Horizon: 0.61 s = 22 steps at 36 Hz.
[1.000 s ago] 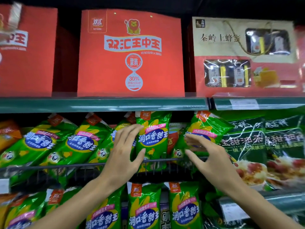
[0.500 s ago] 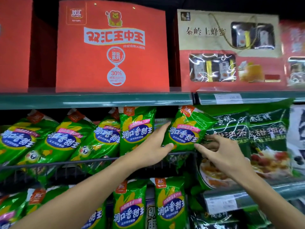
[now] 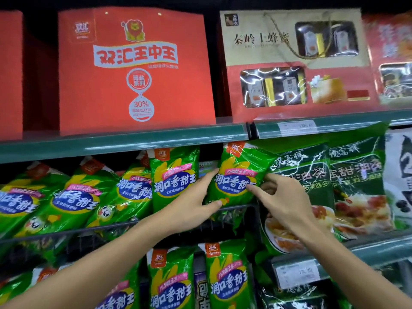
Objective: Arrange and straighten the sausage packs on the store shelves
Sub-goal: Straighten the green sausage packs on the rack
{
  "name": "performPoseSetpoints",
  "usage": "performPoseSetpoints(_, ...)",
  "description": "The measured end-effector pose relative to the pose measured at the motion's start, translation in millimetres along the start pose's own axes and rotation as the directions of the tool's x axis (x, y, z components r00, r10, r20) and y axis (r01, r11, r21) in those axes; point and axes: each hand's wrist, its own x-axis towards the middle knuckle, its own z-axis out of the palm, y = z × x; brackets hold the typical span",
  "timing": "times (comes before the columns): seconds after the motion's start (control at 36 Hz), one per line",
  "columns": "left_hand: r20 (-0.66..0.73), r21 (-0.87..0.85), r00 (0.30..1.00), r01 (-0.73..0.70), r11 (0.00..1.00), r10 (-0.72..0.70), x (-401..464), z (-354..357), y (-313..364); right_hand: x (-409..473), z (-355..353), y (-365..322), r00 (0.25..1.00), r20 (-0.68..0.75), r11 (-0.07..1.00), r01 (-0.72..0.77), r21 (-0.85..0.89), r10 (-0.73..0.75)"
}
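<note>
Both hands are on one green sausage pack [image 3: 236, 175] at the right end of the middle shelf row. The left hand [image 3: 196, 208] holds the pack from its left side: the fingers lie straight along the left edge and the thumb presses on the lower front corner. The right hand [image 3: 283, 197] touches the right side of the same pack; its index finger points to the blue label, and the other fingers are curled near the right edge, so I cannot tell if they pinch the pack or only rest there. The pack stands nearly upright, leaning a little to the right, behind the wire rail [image 3: 111, 226] of the middle shelf.

To the left of this pack I count four more green sausage packs in the same row: one upright pack [image 3: 172, 175] just beside it, and three tilted packs [image 3: 73, 197] leaning to the left, overlapping each other. On the lower shelf two upright packs [image 3: 227, 277] are in plain view, with more partly hidden behind the left arm.

On the top shelf [image 3: 133, 141] stand one big red box [image 3: 136, 70] with a lion picture and one gift box [image 3: 294, 59] with windows. Two dark green bags [image 3: 334, 186] stand right of the held pack, touching it.
</note>
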Motion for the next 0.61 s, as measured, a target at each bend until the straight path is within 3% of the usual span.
performPoseSetpoints(0.14, 0.008, -0.039, 0.999, 0.032, 0.999, -0.032, -7.7, -4.1, -0.7, 5.3, 2.0, -2.1, 0.997, 0.016, 0.997, 0.07, 0.023, -0.07)
performPoseSetpoints(0.33, 0.003, -0.041, 0.999, 0.037, 0.998, -0.037, -10.4, -2.4, -1.8, 6.0, 6.2, 2.0, 0.987, 0.026, 0.98, 0.163, -0.111, -0.162)
performPoseSetpoints(0.61, -0.006, 0.019, 1.0, -0.005, 1.0, 0.005, -18.8, 3.4, -11.1, 10.0, 17.3, -10.4, 0.991, 0.076, 0.994, 0.109, 0.011, -0.109)
